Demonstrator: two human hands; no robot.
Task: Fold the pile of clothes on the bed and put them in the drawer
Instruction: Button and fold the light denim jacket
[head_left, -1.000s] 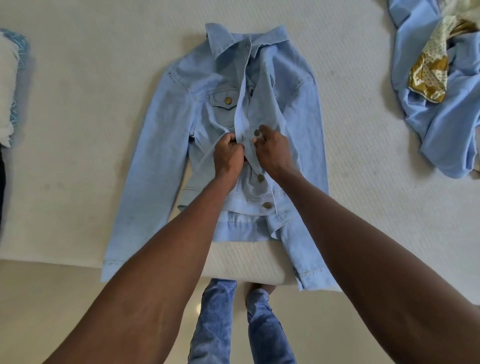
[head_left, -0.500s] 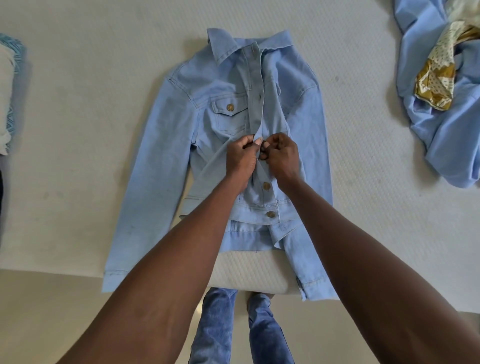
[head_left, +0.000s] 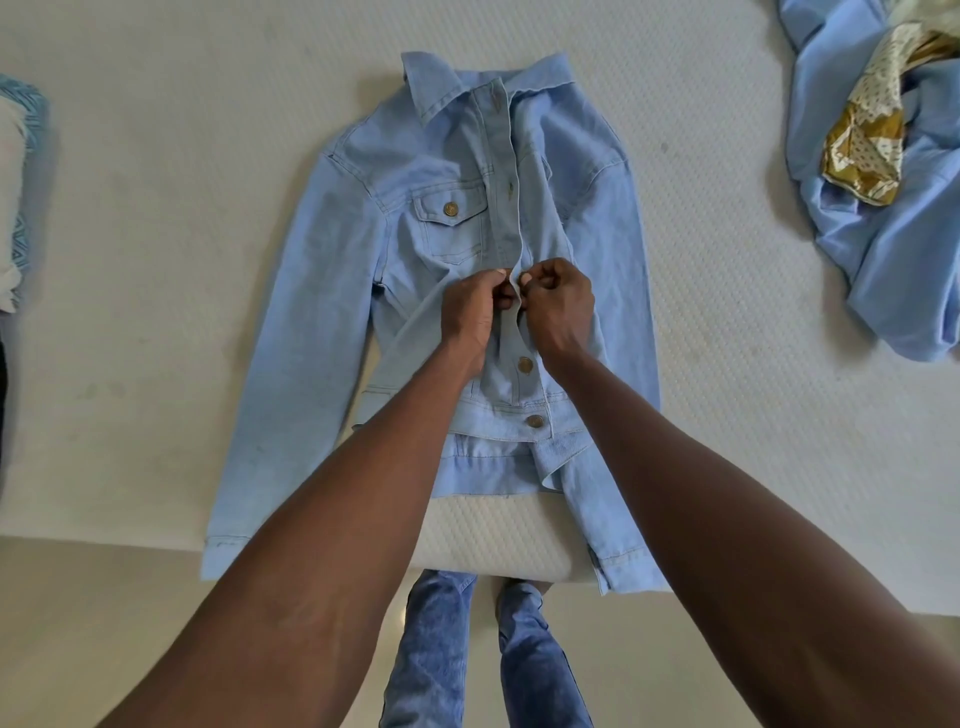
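A light-blue denim jacket lay front-up on the white bed, collar away from the person, its sleeves stretched down toward the bed's near edge. Both hands met at the placket mid-chest: the left hand and the right hand each pinched the front edge with curled fingers. A crumpled pile of clothes sat well apart at the right.

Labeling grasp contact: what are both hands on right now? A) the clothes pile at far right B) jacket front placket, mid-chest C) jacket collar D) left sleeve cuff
B: the left hand and right hand both pinch the front edges of the jacket where they meet at mid-chest, above the two lower buttons; the pile lies untouched.
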